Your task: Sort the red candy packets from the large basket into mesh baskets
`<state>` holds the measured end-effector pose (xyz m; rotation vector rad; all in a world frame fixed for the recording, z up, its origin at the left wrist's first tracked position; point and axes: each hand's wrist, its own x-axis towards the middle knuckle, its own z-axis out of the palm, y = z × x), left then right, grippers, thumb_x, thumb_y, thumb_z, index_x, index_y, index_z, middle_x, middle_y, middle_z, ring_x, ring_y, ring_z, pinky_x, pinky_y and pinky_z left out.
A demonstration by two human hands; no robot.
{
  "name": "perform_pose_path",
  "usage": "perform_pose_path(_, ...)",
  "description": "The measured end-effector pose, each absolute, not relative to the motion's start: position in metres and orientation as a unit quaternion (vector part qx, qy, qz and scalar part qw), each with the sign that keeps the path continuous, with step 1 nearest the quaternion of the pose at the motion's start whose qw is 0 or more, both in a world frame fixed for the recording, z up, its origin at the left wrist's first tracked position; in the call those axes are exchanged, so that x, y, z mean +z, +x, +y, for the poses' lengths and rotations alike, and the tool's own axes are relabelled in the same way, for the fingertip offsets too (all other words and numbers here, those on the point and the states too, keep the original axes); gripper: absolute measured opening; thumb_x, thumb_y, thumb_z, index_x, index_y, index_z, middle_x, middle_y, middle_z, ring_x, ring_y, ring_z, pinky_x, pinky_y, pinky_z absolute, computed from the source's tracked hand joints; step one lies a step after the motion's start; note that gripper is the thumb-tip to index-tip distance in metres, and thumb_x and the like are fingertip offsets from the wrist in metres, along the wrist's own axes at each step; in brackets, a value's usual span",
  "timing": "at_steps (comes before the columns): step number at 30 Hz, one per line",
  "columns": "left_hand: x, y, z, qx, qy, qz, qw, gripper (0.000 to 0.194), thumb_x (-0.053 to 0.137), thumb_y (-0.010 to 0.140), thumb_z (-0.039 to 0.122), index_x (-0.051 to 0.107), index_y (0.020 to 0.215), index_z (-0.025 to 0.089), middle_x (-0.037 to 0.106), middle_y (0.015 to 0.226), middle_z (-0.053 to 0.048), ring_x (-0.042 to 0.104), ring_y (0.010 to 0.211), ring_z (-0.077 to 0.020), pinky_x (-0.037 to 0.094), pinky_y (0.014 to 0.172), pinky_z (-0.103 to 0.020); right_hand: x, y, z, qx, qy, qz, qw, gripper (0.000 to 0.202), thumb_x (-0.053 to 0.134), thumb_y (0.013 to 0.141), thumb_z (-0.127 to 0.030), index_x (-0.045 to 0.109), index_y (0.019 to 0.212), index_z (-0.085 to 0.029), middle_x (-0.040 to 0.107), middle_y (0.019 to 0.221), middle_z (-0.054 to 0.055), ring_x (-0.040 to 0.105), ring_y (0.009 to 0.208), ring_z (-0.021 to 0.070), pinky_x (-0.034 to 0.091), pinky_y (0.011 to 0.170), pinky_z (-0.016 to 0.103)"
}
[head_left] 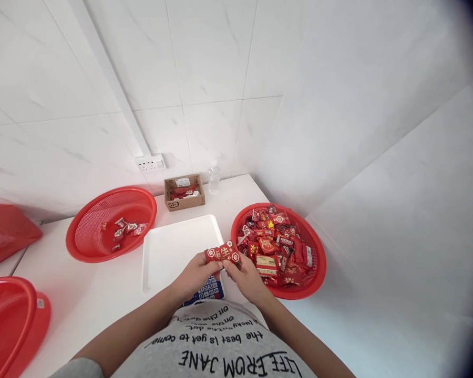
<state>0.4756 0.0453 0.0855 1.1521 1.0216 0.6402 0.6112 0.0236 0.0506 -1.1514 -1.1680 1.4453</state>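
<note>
A person's left hand [195,275] and right hand [242,274] pinch opposite ends of a red, flower-printed rectangular packet [223,252], likely to hold it flat, above the right edge of a white plastic tray [177,247].

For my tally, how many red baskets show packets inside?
2: the back-left basket, left of the white tray; the right basket, right of it. The cut-off front-left basket may hide some.
</note>
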Motion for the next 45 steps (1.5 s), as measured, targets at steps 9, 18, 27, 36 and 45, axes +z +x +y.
perform_pose_path(9,0.078,0.477,0.045,0.287,0.546,0.454,0.643,0.020,0.050,0.075,0.032,0.052,0.063,0.017,0.051,0.058,0.002,0.045,0.063,-0.0134,0.037,0.065,-0.026,0.046,0.614,0.024,0.577,-0.471,-0.474,0.469,0.026,0.053,0.077,-0.044,0.049,0.072,-0.019,0.036,0.055,-0.006,0.033,0.052,0.0095,0.032,0.049,0.023)
perform_pose_path(18,0.071,0.475,0.044,0.273,0.531,0.433,0.675,0.027,0.048,0.078,0.036,0.051,0.060,0.017,0.053,0.057,0.001,0.049,0.061,-0.0143,0.038,0.066,-0.028,0.040,0.614,0.023,0.581,-0.486,-0.469,0.454,0.037,0.050,0.077,-0.053,0.049,0.066,-0.019,0.042,0.052,-0.005,0.036,0.049,0.0091,0.031,0.047,0.023)
perform_pose_path(27,0.074,0.478,0.043,0.276,0.525,0.400,0.699,0.024,0.047,0.076,0.026,0.050,0.054,0.017,0.052,0.054,0.002,0.049,0.060,-0.0128,0.039,0.066,-0.026,0.044,0.613,0.019,0.587,-0.485,-0.465,0.452,0.045,0.050,0.075,-0.059,0.043,0.056,-0.018,0.040,0.051,-0.004,0.036,0.049,0.0084,0.030,0.047,0.022)
perform_pose_path(36,0.077,0.476,0.042,0.296,0.518,0.389,0.701,0.027,0.052,0.076,0.032,0.051,0.055,0.016,0.051,0.054,0.001,0.048,0.058,-0.0124,0.039,0.063,-0.026,0.057,0.613,0.019,0.594,-0.438,-0.499,0.455,0.044,0.046,0.079,-0.056,0.047,0.055,-0.019,0.043,0.049,-0.003,0.038,0.049,0.0096,0.035,0.049,0.023)
perform_pose_path(45,0.076,0.472,0.043,0.303,0.466,0.411,0.722,0.033,0.047,0.081,0.047,0.054,0.073,0.016,0.056,0.065,0.000,0.051,0.062,-0.0138,0.041,0.064,-0.027,0.047,0.618,0.017,0.610,-0.463,-0.494,0.411,0.033,0.052,0.077,-0.049,0.058,0.071,-0.017,0.052,0.061,-0.001,0.045,0.057,0.0109,0.041,0.056,0.024)
